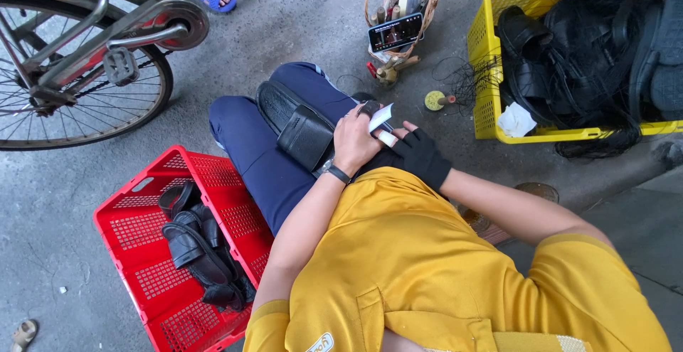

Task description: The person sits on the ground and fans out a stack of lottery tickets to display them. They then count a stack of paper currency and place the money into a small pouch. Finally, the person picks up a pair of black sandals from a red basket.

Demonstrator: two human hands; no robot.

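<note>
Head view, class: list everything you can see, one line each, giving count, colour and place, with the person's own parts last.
Red crate: one, red, lower left, holding black sandals.
Yellow crate: one, yellow, upper right, full of black straps.
Bicycle: one, silver frame, upper left.
Basket: one, tan wicker, top centre, with a phone propped on it.
Spool: one, yellow-green, on the floor beside the yellow crate.
Black piece: one, black, on the lap.
White piece: one, white, between the hands.
Left hand: bare, black wristband, on the white piece.
Right hand: black fingerless glove, touching the white piece.
</note>
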